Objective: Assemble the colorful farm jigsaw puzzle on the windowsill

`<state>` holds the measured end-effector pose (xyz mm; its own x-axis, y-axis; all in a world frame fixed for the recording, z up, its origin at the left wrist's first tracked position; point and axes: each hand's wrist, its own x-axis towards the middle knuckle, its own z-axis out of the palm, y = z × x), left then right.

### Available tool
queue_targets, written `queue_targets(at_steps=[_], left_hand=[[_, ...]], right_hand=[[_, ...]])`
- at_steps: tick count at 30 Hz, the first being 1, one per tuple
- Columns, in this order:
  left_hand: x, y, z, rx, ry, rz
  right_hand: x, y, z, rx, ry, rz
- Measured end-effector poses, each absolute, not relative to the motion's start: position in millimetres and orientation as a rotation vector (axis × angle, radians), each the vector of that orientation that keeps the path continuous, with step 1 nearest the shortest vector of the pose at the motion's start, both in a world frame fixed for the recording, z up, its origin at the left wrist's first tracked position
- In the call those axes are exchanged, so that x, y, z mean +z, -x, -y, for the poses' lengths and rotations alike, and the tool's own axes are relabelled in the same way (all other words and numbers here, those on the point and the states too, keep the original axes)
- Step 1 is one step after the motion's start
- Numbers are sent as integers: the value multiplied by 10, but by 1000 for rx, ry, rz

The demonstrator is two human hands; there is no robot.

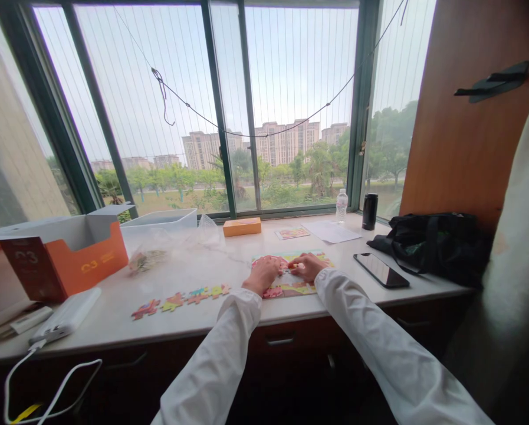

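Note:
A partly covered, brightly coloured jigsaw puzzle (299, 289) lies flat near the table's front edge, under both hands. My left hand (265, 274) rests on its left side, fingers stretched forward over a red area. From the right, my right hand (309, 267) reaches over the middle of the puzzle with thumb and fingers closed on a small puzzle piece (293, 265), mostly hidden by the fingers. The fingertips of the two hands are close together. Several loose puzzle pieces (172, 302) lie in a row on the table to the left.
An orange open box (98, 257), a clear plastic bin (162, 219) and a white power bank (67, 313) with a cable stand left. Behind are a small orange box (242, 226), a picture card (292, 233) and paper (332, 231). A phone (381, 270), bottle (341, 206), black flask (370, 211) and black bag (436, 245) are right.

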<state>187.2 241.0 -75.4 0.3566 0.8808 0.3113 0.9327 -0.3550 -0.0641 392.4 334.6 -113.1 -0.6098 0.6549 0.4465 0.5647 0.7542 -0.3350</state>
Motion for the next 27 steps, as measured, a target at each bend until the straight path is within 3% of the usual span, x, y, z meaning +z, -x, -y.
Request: queue_targets(at_steps=[14, 27], left_hand=[[-712, -1864, -2386, -420, 2496, 1605], [-695, -1904, -2368, -393, 2483, 1680]], right_hand=[[-1070, -3957, -3234, 96, 964, 2452], [-981, -3978, -3141, 197, 956, 2353]])
